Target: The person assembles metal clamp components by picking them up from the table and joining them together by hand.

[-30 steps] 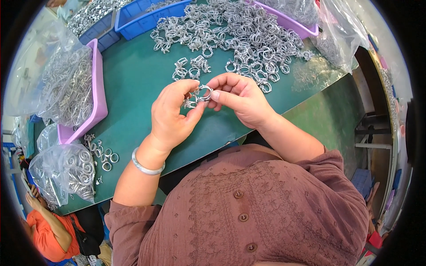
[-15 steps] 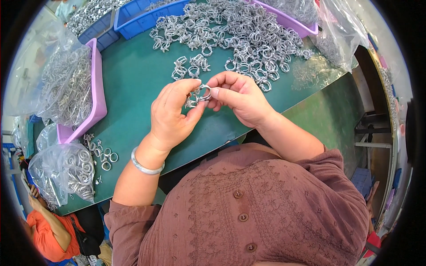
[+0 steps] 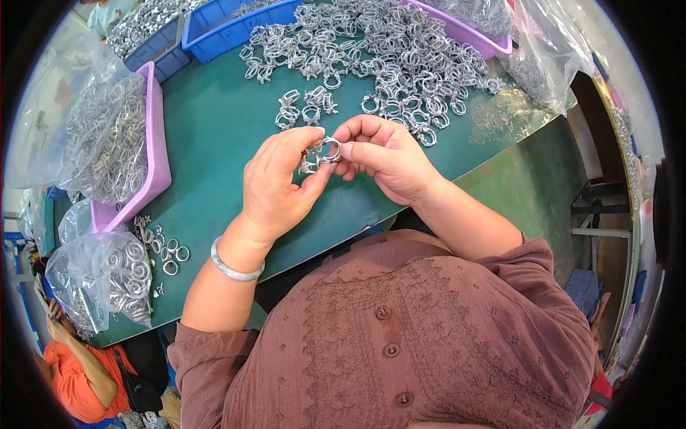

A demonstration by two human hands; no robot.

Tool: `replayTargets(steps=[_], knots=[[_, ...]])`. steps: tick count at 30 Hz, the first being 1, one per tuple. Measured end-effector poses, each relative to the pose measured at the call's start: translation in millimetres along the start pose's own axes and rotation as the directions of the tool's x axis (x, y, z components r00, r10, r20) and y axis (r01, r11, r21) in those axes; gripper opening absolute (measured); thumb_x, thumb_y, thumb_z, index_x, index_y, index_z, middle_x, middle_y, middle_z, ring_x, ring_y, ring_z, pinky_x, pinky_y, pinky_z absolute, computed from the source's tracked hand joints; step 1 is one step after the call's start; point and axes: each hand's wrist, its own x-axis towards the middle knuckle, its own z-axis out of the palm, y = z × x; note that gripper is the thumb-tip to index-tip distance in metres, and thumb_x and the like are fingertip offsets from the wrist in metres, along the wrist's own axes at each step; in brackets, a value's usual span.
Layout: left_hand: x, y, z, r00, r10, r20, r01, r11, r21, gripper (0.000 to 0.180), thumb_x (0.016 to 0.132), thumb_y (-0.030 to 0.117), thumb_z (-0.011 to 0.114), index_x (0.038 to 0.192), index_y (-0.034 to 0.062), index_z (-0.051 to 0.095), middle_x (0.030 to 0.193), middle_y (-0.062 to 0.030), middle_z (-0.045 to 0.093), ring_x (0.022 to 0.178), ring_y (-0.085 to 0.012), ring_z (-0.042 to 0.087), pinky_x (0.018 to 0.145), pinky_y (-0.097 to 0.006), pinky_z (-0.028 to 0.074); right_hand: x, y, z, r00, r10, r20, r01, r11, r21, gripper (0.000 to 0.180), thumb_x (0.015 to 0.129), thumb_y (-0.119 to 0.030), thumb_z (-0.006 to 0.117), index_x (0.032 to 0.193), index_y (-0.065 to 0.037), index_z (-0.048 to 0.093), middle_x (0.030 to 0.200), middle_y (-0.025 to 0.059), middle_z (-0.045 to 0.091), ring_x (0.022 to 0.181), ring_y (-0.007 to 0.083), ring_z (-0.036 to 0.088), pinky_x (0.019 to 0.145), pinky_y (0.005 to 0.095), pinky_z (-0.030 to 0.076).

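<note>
Metal hose clamp point(image 3: 325, 151) pinched btwn left hand point(image 3: 280, 186) & right hand point(image 3: 382, 157), over green table point(image 3: 214, 136). Loose clamp pile point(image 3: 379, 50) just beyond; purple tray point(image 3: 153, 154) w/ bagged clamps at left.

Both hands, left point(image 3: 275, 182) and right point(image 3: 386, 157), meet fingertip to fingertip, pinching.

A big pile of shiny metal clamps point(image 3: 386, 57) is lying on the green table point(image 3: 214, 129). A purple tray point(image 3: 153, 143) is sitting at the left, with a clear bag of metal rings point(image 3: 100, 136) resting in it. Another clear bag of rings point(image 3: 107, 279) is lying near the table's edge, and a few loose rings point(image 3: 168, 254) are lying just beside it. A blue bin point(image 3: 229, 28) is sitting at the far side.
</note>
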Motion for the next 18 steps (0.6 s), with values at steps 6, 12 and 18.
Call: replayTargets(steps=[6, 12, 18], knots=[[0, 2, 1, 0.999, -0.043, -0.024, 0.043, 0.999, -0.003, 0.036, 0.063, 0.004, 0.070, 0.096, 0.0064, 0.056, 0.087, -0.0075, 0.061, 0.073, -0.0233, 0.059, 0.059, -0.030, 0.048, 0, 0, 1, 1.000, 0.016, -0.008, -0.016, 1.000, 0.018, 0.015, 0.079, -0.007, 0.058, 0.092, -0.001, 0.056, 0.079, 0.0046, 0.061, 0.066, 0.0092, 0.056, 0.060, 0.0212, 0.046], [-4, 0, 3, 0.973, -0.228, 0.030, 0.229, 0.956, -0.183, 0.038, 0.067, 0.004, 0.070, 0.102, 0.0040, 0.054, 0.088, -0.0083, 0.060, 0.073, -0.0168, 0.058, 0.062, -0.027, 0.047, 0, 1, -1, 1.000, 0.021, -0.015, -0.020, 1.000, 0.016, 0.014, 0.081, -0.010, 0.057, 0.092, -0.001, 0.056, 0.077, 0.0047, 0.059, 0.065, 0.0098, 0.056, 0.059, 0.0215, 0.046], [-6, -11, 4, 0.947, -0.303, 0.101, 0.319, 0.883, -0.343, 0.037, 0.071, 0.001, 0.067, 0.106, 0.0019, 0.053, 0.090, -0.0063, 0.059, 0.075, -0.0108, 0.054, 0.068, -0.022, 0.044, 0, 1, -1, 0.999, 0.033, -0.019, -0.032, 0.998, 0.057, 0.013, 0.084, -0.011, 0.054, 0.091, -0.001, 0.056, 0.077, 0.0051, 0.059, 0.065, 0.0106, 0.057, 0.059, 0.0218, 0.047]])
